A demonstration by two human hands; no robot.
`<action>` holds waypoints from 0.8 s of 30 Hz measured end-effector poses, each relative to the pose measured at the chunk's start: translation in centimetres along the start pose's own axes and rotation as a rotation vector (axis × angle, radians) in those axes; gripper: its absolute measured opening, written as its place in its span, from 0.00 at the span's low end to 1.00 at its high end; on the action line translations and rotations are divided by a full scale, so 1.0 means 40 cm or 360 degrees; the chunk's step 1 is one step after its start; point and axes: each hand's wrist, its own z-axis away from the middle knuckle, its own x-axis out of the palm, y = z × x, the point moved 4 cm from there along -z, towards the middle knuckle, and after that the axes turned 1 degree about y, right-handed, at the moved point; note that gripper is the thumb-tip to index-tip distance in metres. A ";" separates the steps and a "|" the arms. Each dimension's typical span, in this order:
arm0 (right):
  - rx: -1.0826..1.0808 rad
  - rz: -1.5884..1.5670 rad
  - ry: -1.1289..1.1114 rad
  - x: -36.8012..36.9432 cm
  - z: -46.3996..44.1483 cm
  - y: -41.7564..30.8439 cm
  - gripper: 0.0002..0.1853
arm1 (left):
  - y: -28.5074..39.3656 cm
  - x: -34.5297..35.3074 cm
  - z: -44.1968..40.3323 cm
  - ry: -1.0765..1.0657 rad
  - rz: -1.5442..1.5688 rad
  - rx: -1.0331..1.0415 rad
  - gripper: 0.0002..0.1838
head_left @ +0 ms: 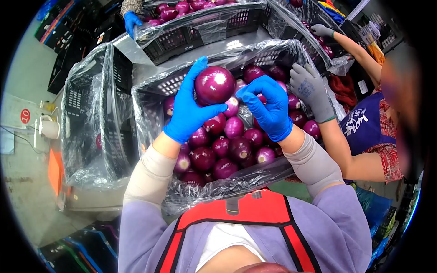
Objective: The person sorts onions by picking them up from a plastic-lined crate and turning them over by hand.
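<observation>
A large, shiny red onion (215, 85) rests in my left hand (187, 111), which wears a blue glove and has its fingers and thumb around the onion's left side and underside. To the right of it, my right hand (269, 107), also blue-gloved, has its fingers curled and thumb and fingertips pressed together. Whether a small scrap is in that pinch is hidden. Both hands are above a black crate (154, 88) lined with clear plastic. Many red onions (234, 127) fill it, some with pale root ends showing.
A co-worker's grey-gloved hand (312, 91) reaches into the same crate from the right. Another lined crate (86, 123) stands at left with an onion inside. Behind is a further onion crate (195, 36), with another person's blue-gloved hand (132, 22) at its edge.
</observation>
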 end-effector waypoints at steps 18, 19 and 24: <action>-0.0243 0.0346 0.0053 0.016 -0.004 0.005 0.11 | -0.018 0.001 0.000 0.0008 0.0071 -0.0063 0.54; -0.0242 0.0355 0.0054 0.014 -0.008 0.005 0.11 | -0.017 -0.001 0.001 -0.0016 0.0024 -0.0082 0.54; -0.0332 0.0382 0.0459 -0.083 -0.051 0.008 0.10 | -0.012 0.013 0.006 0.0006 0.0487 -0.0415 0.46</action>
